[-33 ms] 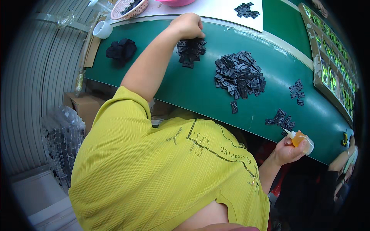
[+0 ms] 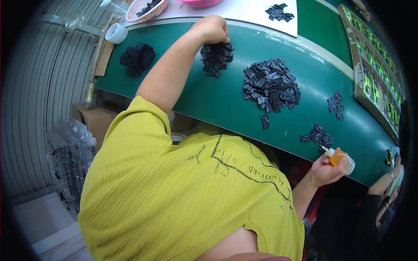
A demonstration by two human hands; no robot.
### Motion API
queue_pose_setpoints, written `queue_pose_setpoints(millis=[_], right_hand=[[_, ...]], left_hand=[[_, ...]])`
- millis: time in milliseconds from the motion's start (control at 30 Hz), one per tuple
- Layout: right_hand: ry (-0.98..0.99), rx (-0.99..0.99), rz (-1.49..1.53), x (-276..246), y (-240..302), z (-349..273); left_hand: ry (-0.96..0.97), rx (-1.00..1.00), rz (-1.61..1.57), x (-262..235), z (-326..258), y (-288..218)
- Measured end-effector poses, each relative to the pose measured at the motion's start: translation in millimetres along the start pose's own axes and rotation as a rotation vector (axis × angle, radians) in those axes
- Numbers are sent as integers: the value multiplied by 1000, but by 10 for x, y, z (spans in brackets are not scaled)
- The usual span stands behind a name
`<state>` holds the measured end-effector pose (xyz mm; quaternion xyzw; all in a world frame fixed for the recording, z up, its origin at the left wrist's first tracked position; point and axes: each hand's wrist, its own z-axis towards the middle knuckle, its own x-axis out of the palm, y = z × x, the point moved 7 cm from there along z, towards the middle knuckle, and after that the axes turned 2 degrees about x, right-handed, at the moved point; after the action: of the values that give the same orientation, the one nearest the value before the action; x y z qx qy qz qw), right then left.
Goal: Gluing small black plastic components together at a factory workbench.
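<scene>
My left hand (image 2: 212,29) is stretched across the green table, its fingers closed at the far edge of a small cluster of flat black pieces (image 2: 216,61). Whatever those fingertips pinch, if anything, is hidden. At the lower right, my right hand (image 2: 325,170) grips a clear squeeze bottle (image 2: 342,161) with orange liquid and a thin white nozzle. The bottle lies tilted, its tip pointing left, close to another group of black pieces (image 2: 320,135). Between my hands sits a large heap of similar black pieces (image 2: 271,85), with a single piece (image 2: 264,122) just in front of it.
Bunched black cloth (image 2: 136,57) and a white roll (image 2: 116,33) lie at the left. A pink basket (image 2: 148,13) stands on the white board (image 2: 248,13) at the back. Compartmented trays (image 2: 370,74) line the right side. Another person's arm (image 2: 383,182) rests at the right edge.
</scene>
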<state>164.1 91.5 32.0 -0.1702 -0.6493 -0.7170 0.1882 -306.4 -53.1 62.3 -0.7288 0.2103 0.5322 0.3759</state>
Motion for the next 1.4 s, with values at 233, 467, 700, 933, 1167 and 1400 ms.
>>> queue_pose_setpoints(millis=[233, 467, 700, 933, 1167, 1400], right_hand=[[16, -20, 2, 31, 77, -30], [77, -25, 126, 173, 65, -25], [137, -97, 98, 308, 141, -69], [129, -187, -148, 274, -39, -153], [203, -264, -216, 417, 9, -184], [248, -232, -234, 356, -36, -189]], left_hand=[[-11, 59, -530, -133, -55, -124], [534, 329, -1411, 392, -819, -1651], [628, 389, -1071, 1205, -1111, -2224], [700, 314, -1001, 1376, -1107, -2221], [741, 317, -966, 1388, -1064, -2217], [733, 360, -947, 1390, -1063, -2226]])
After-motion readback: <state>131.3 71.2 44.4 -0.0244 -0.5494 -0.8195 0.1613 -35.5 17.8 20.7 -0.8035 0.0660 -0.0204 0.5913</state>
